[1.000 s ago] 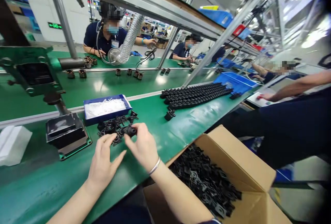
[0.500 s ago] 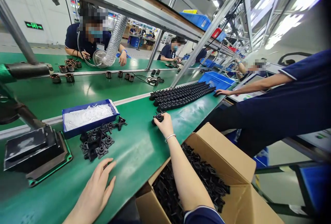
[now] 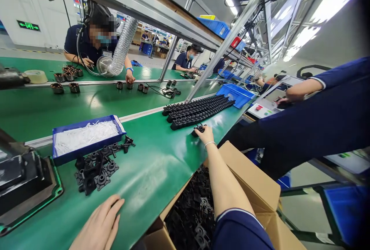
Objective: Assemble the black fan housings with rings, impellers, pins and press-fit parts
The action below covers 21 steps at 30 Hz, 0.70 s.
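Note:
My right hand is closed around a small black plastic part at the green bench top, just in front of the long rows of matching black parts. Whether that part rests on the surface I cannot tell. Low on the left, my left hand is over the bench with its fingers stretched out and nothing in it. Beyond it lies a loose pile of black plastic parts. Behind the pile stands a blue tray filled with thin white pieces.
An open cardboard box full of black parts stands below the bench edge, under my right arm. A blue bin is past the rows. A heavy metal stand occupies the left. Co-workers are across the bench and at the right.
My right hand has moved right along the bench with the black part. The left hand has shifted slightly lower. The co-worker's hand at the right has left the rows' end.

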Each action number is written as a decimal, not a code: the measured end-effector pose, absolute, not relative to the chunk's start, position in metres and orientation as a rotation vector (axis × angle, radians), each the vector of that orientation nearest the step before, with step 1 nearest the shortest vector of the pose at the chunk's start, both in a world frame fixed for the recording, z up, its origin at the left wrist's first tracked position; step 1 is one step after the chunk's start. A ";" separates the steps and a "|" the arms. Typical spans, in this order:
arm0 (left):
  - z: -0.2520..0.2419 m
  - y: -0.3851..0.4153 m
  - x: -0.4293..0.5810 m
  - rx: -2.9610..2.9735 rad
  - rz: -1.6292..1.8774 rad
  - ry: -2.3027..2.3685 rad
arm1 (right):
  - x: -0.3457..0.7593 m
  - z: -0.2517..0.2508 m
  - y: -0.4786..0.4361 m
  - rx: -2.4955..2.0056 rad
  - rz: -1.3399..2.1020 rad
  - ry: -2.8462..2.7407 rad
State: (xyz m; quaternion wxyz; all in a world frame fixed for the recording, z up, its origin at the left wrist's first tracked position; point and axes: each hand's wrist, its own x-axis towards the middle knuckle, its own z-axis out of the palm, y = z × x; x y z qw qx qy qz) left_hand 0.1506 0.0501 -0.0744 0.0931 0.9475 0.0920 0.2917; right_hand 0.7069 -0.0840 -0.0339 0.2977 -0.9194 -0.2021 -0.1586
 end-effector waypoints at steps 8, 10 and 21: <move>-0.072 0.041 0.148 2.776 0.801 0.334 | 0.670 -0.009 -0.062 -2.281 -0.554 -0.591; -0.069 0.038 0.148 2.749 0.780 0.338 | 0.634 -0.010 -0.046 -2.205 -0.494 -0.784; -0.043 0.029 0.132 2.689 0.615 0.289 | 0.437 -0.038 0.082 -1.749 0.211 -1.834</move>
